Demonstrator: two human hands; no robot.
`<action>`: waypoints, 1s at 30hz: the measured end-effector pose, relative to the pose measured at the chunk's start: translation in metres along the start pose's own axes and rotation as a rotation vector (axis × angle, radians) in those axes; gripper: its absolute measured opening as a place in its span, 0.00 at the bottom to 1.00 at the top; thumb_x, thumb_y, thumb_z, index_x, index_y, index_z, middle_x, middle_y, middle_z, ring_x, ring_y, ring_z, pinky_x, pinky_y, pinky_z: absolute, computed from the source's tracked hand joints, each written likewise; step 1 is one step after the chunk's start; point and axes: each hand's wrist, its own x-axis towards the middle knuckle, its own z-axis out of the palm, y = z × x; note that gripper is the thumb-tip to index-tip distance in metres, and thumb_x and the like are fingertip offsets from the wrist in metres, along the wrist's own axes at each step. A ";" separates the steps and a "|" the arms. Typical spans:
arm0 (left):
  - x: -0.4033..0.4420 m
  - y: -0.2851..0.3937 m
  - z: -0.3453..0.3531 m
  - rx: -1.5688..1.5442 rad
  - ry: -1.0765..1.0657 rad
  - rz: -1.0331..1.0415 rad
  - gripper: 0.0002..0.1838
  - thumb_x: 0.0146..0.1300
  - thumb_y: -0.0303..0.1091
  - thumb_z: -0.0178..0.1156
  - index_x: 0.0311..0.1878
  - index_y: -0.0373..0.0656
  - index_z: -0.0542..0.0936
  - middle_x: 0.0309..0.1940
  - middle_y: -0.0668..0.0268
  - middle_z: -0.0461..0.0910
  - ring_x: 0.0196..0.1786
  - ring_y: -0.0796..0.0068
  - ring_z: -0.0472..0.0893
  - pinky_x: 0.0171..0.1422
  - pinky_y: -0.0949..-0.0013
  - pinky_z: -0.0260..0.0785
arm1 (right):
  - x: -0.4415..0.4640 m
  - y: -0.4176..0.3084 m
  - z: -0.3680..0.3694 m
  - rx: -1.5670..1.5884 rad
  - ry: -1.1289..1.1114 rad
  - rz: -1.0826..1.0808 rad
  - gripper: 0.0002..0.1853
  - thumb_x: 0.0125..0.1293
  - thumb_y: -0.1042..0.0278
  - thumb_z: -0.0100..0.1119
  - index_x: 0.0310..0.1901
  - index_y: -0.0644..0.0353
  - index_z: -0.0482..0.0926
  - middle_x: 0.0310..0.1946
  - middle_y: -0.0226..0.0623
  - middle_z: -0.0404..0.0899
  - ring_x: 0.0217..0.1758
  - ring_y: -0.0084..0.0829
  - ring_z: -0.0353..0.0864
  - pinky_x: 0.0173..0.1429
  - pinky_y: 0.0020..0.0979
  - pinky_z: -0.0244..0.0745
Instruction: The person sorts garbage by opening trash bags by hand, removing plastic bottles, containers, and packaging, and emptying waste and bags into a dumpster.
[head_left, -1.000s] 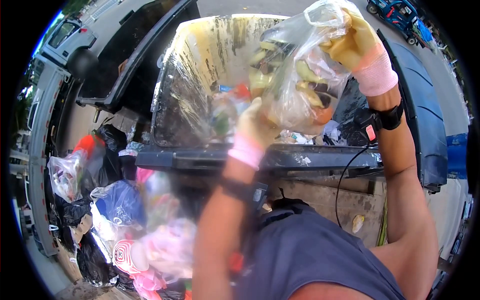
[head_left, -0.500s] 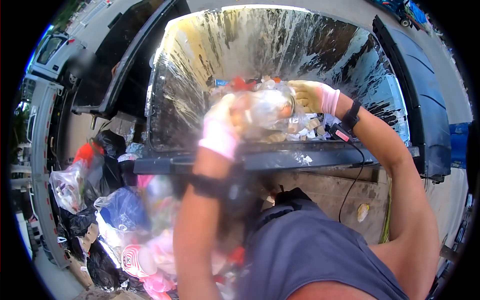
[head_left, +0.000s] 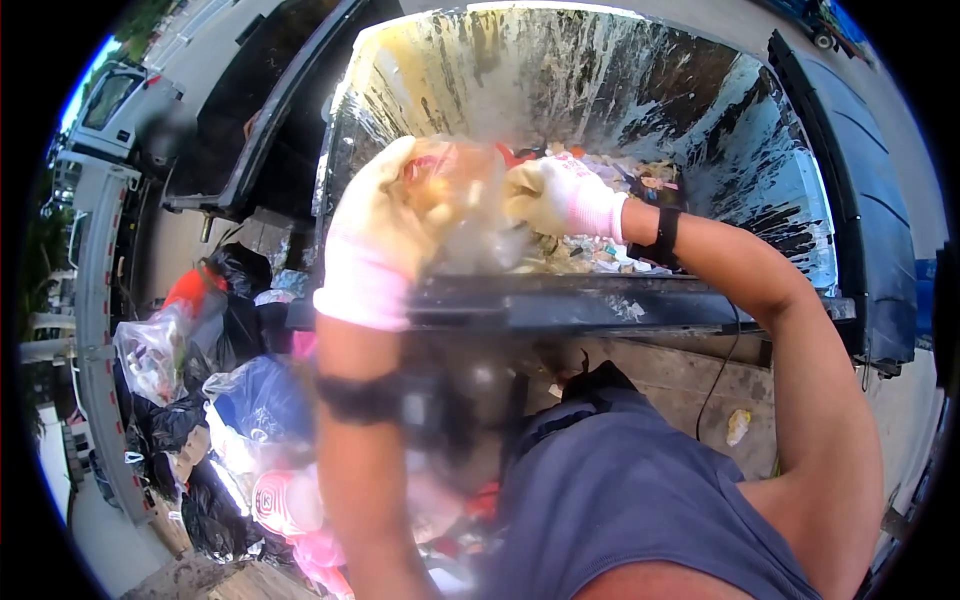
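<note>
Above the near edge of a paint-streaked bin (head_left: 560, 60), my left hand (head_left: 375, 215), in a pale yellow and pink glove, grips a clear plastic bag (head_left: 465, 185). Something orange-red shows through the plastic, but blur hides what it is. My right hand (head_left: 560, 195), gloved alike, has its fingers closed at the bag's right side and seems to pinch the plastic. Mixed litter (head_left: 640, 180) lies in the bin below and behind my hands, with paper scraps and small pieces among it.
Several filled rubbish bags (head_left: 255, 405) are heaped at the lower left, by a pink-and-white striped bag (head_left: 285, 500). The bin's black lid (head_left: 860, 190) hangs open on the right. Another dark bin (head_left: 230, 120) stands left, near a truck (head_left: 95, 300). A yellowish wrapper (head_left: 738, 427) lies on the boards.
My left hand has moved left and up with the bag. My right hand has shifted left toward it, and its spread fingers have closed at the bag's side.
</note>
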 end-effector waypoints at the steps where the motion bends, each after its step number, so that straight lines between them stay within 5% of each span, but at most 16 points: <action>1: 0.004 0.006 -0.014 -0.022 -0.040 0.009 0.13 0.78 0.35 0.59 0.55 0.37 0.83 0.49 0.59 0.89 0.47 0.67 0.89 0.39 0.71 0.83 | 0.003 -0.004 -0.006 0.083 0.065 0.016 0.11 0.70 0.65 0.65 0.45 0.64 0.87 0.37 0.42 0.90 0.38 0.31 0.90 0.47 0.37 0.83; 4: 0.006 0.018 -0.038 -0.040 -0.077 0.060 0.11 0.76 0.27 0.57 0.57 0.34 0.81 0.50 0.56 0.88 0.48 0.62 0.89 0.47 0.65 0.86 | 0.002 -0.027 -0.039 0.342 0.189 0.122 0.10 0.66 0.66 0.70 0.44 0.61 0.87 0.38 0.39 0.91 0.39 0.27 0.89 0.46 0.32 0.83; 7: 0.033 0.003 -0.063 0.269 0.060 0.176 0.15 0.72 0.20 0.56 0.59 0.34 0.80 0.52 0.57 0.85 0.52 0.60 0.88 0.50 0.62 0.86 | 0.012 0.001 -0.033 0.323 0.121 0.155 0.07 0.70 0.67 0.67 0.42 0.61 0.87 0.35 0.35 0.90 0.37 0.24 0.87 0.44 0.32 0.83; 11: 0.042 -0.018 -0.073 0.776 0.408 0.373 0.23 0.67 0.19 0.59 0.66 0.35 0.81 0.45 0.59 0.88 0.41 0.72 0.88 0.40 0.68 0.83 | 0.017 -0.005 -0.052 0.461 0.136 0.101 0.08 0.73 0.67 0.65 0.43 0.62 0.87 0.35 0.34 0.89 0.38 0.22 0.87 0.44 0.29 0.83; 12: 0.065 -0.031 -0.102 0.919 0.455 0.559 0.24 0.68 0.21 0.59 0.68 0.35 0.81 0.45 0.59 0.88 0.42 0.72 0.88 0.40 0.70 0.82 | 0.016 -0.005 -0.052 0.532 0.188 0.065 0.08 0.73 0.67 0.65 0.45 0.63 0.87 0.35 0.33 0.89 0.37 0.22 0.87 0.44 0.28 0.83; 15: 0.073 -0.032 -0.112 1.263 0.465 0.616 0.26 0.69 0.20 0.59 0.71 0.33 0.78 0.49 0.57 0.88 0.46 0.69 0.88 0.46 0.70 0.82 | 0.015 0.002 -0.051 0.348 0.087 0.130 0.13 0.74 0.63 0.65 0.51 0.63 0.87 0.40 0.35 0.90 0.39 0.23 0.88 0.47 0.28 0.85; 16: 0.051 -0.022 -0.081 0.639 0.389 0.407 0.27 0.67 0.18 0.59 0.71 0.32 0.78 0.55 0.55 0.88 0.49 0.65 0.88 0.55 0.68 0.82 | 0.014 0.000 -0.054 0.352 0.147 0.084 0.13 0.75 0.63 0.65 0.52 0.63 0.87 0.41 0.35 0.90 0.40 0.24 0.89 0.48 0.28 0.86; 18: 0.037 -0.012 -0.071 0.493 0.361 0.431 0.29 0.66 0.17 0.60 0.72 0.32 0.78 0.59 0.54 0.86 0.50 0.64 0.88 0.58 0.67 0.82 | 0.007 -0.012 -0.062 0.566 0.296 0.044 0.15 0.74 0.63 0.65 0.55 0.62 0.87 0.43 0.37 0.91 0.44 0.26 0.91 0.52 0.29 0.86; 20: 0.058 -0.023 -0.094 0.764 0.263 0.429 0.26 0.66 0.18 0.61 0.69 0.33 0.80 0.59 0.54 0.86 0.51 0.66 0.88 0.57 0.66 0.83 | 0.017 0.014 -0.050 0.240 -0.004 0.175 0.17 0.74 0.61 0.66 0.57 0.60 0.88 0.46 0.39 0.92 0.47 0.25 0.91 0.55 0.31 0.86; 22: 0.047 -0.020 -0.083 0.603 0.321 0.262 0.26 0.66 0.19 0.62 0.68 0.33 0.81 0.58 0.55 0.87 0.53 0.65 0.87 0.57 0.65 0.83 | 0.015 0.010 -0.053 0.212 0.110 0.062 0.13 0.75 0.69 0.62 0.55 0.65 0.87 0.40 0.30 0.89 0.43 0.18 0.84 0.51 0.23 0.81; 24: 0.045 -0.021 -0.092 0.291 0.192 0.476 0.25 0.68 0.23 0.65 0.69 0.36 0.81 0.55 0.59 0.88 0.50 0.66 0.88 0.51 0.60 0.84 | 0.007 -0.013 -0.061 0.410 0.383 0.045 0.12 0.75 0.68 0.62 0.53 0.64 0.88 0.36 0.27 0.87 0.35 0.15 0.80 0.42 0.24 0.79; 26: 0.042 -0.020 -0.083 0.527 0.212 0.308 0.21 0.73 0.31 0.65 0.67 0.39 0.82 0.56 0.57 0.87 0.53 0.63 0.87 0.55 0.55 0.84 | 0.017 0.002 -0.054 0.333 0.133 0.136 0.12 0.75 0.68 0.61 0.52 0.64 0.88 0.36 0.24 0.85 0.34 0.14 0.79 0.40 0.23 0.78; 28: 0.066 -0.023 -0.114 0.042 0.082 -0.042 0.19 0.77 0.38 0.63 0.67 0.46 0.79 0.61 0.61 0.84 0.64 0.60 0.83 0.65 0.52 0.78 | 0.020 0.011 -0.047 0.398 0.146 0.112 0.11 0.74 0.67 0.64 0.51 0.63 0.88 0.36 0.26 0.87 0.38 0.15 0.80 0.43 0.24 0.77; 30: 0.053 -0.016 -0.106 -0.097 -0.063 0.269 0.22 0.76 0.36 0.65 0.70 0.46 0.76 0.63 0.61 0.84 0.66 0.60 0.82 0.66 0.54 0.77 | 0.011 -0.017 -0.059 0.591 0.300 0.076 0.11 0.75 0.67 0.64 0.52 0.63 0.88 0.37 0.25 0.86 0.38 0.16 0.80 0.43 0.24 0.77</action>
